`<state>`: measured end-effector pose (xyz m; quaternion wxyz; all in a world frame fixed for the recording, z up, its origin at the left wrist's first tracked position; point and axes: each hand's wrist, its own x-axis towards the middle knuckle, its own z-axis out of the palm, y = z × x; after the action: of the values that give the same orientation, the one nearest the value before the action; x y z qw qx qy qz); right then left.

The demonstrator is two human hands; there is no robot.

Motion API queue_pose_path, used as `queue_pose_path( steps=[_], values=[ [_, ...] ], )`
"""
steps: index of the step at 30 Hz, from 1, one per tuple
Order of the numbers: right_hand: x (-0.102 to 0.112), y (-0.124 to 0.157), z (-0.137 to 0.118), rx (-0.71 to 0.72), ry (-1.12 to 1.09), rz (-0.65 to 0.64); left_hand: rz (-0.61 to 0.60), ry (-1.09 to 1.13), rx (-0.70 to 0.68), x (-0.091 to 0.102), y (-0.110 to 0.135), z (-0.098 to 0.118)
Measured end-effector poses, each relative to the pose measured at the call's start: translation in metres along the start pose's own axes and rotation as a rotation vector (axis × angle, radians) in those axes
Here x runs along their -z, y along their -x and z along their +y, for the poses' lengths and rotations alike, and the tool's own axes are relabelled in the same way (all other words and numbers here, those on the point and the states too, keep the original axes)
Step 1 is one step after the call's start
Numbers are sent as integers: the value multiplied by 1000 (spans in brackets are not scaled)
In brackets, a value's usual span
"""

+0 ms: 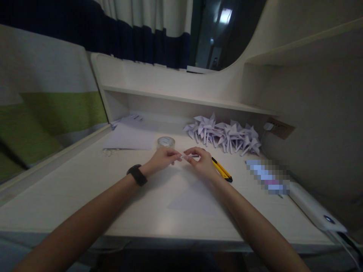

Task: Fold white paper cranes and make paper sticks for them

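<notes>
thing: paper piece (182, 156), small, slim, whitish, mostly finger-covered, exact form unclear | where: between both hands, above desk (136, 219), near tape roll (166, 142) | left hand (163, 159): fingertips pinched on it | right hand (202, 161): thumb and fingers gripping it

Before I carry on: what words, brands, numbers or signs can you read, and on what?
None can be read.
Tape roll: any print is too blurred.
Yellow-and-black cutter: no legible marking.
White device: a small dark oval, no readable text.
Pixelated item: masked.
</notes>
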<state>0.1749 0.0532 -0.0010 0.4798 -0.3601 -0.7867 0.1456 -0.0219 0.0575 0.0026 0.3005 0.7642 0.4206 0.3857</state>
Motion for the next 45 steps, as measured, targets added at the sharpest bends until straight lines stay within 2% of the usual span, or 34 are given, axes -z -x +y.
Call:
queue_pose_path(
  steps=[4,6,15,29,45],
  values=[
    [5,-2,-2,48,5,-103,-24,16,9,-1,0,0],
    [5,-2,-3,43,34,-113,-26,26,14,-2,0,1],
    [-4,1,2,71,139,-3,13,48,64,-3,2,5],
    [-7,3,-1,21,177,38,32,73,95,-5,2,7],
    [-8,5,2,26,245,46,25,55,52,-5,4,11]
  ],
)
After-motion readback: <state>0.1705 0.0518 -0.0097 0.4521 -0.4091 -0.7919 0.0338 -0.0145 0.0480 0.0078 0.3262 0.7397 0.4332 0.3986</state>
